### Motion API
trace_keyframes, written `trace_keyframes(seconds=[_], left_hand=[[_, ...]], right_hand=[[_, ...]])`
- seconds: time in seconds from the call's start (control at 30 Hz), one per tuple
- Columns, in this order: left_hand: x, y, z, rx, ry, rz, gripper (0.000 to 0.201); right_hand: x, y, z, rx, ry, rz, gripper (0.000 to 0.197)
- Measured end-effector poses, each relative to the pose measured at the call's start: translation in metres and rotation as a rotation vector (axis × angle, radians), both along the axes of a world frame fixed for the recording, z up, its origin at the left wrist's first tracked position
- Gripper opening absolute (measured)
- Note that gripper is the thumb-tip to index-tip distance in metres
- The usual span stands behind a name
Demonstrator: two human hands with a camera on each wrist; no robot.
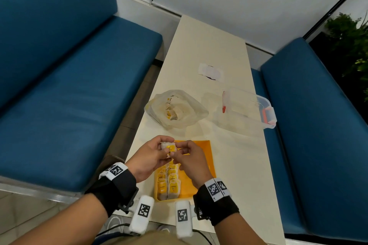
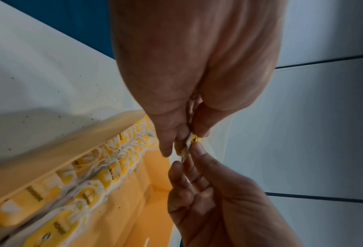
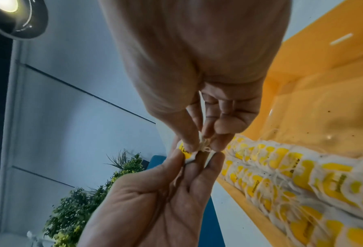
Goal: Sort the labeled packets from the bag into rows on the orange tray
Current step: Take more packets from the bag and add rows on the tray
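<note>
Nearest on the pale cream bench [image 1: 235, 165], the shallow orange plastic tray [image 1: 207, 157] holds two rows of white-and-yellow labeled paper packets [image 1: 169, 182] along its left side. Just above the tray's far end, the left hand [image 1: 148, 158] and the right hand [image 1: 192, 162] meet around one small white packet with a yellow label [image 1: 169, 148], the fingers [image 2: 194, 151] of both pinching it and its knotted string between thumb and fingertips. Farther back lie the crumpled translucent plastic bag [image 1: 176, 109] with more packets inside, a clear lidded plastic box with red clips [image 1: 249, 108] to its right, and a flat white paper wrapper [image 1: 211, 71] beyond.
</note>
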State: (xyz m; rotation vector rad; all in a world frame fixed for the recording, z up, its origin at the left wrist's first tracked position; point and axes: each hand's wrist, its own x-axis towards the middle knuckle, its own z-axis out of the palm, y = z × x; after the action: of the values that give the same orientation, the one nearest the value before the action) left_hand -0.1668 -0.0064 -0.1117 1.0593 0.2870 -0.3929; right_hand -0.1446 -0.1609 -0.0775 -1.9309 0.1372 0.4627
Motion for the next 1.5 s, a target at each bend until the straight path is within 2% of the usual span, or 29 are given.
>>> trace_keyframes(seconds=[0.23, 0.47, 0.57, 0.7, 0.8, 1.03, 1.1, 1.17, 1.27, 1.37, 1.5], left_hand=[[0.001, -0.002, -0.001, 0.119, -0.047, 0.014, 0.026], [0.002, 0.005, -0.001, 0.2, -0.002, 0.0, 0.018], [0.003, 0.007, -0.002, 0.221, -0.012, -0.02, 0.022], [0.004, 0.01, -0.005, 0.286, -0.039, -0.047, 0.022], [0.005, 0.013, -0.008, 0.33, -0.044, -0.06, 0.023], [0.008, 0.017, -0.009, 0.429, -0.015, -0.048, 0.011], [0.011, 0.02, -0.011, 0.458, -0.004, -0.02, 0.011], [0.013, 0.024, -0.014, 0.489, 0.003, 0.023, 0.011], [0.017, 0.028, -0.019, 0.596, -0.056, 0.081, 0.013], [0.02, 0.031, -0.026, 0.716, -0.13, 0.081, 0.012], [0.023, 0.032, -0.035, 0.743, -0.196, 0.03, 0.017]], right_hand=[[0.003, 0.001, 0.001, 0.04, -0.038, -0.019, 0.01], [0.017, -0.009, 0.013, 0.056, -0.047, -0.006, 0.014], [0.022, -0.013, 0.019, 0.018, -0.067, 0.032, 0.016], [0.029, -0.015, 0.023, -0.039, -0.096, 0.086, 0.008], [0.034, -0.016, 0.026, -0.075, -0.132, 0.117, 0.012], [0.049, -0.019, 0.036, -0.182, -0.245, 0.173, 0.012], [0.055, -0.023, 0.034, -0.267, -0.3, 0.194, 0.012], [0.061, -0.027, 0.027, -0.454, -0.333, 0.289, 0.013], [0.067, -0.031, 0.009, -0.691, -0.271, 0.454, 0.015], [0.07, -0.031, -0.006, -0.785, -0.208, 0.518, 0.019], [0.072, -0.027, -0.018, -0.797, -0.183, 0.517, 0.02]])
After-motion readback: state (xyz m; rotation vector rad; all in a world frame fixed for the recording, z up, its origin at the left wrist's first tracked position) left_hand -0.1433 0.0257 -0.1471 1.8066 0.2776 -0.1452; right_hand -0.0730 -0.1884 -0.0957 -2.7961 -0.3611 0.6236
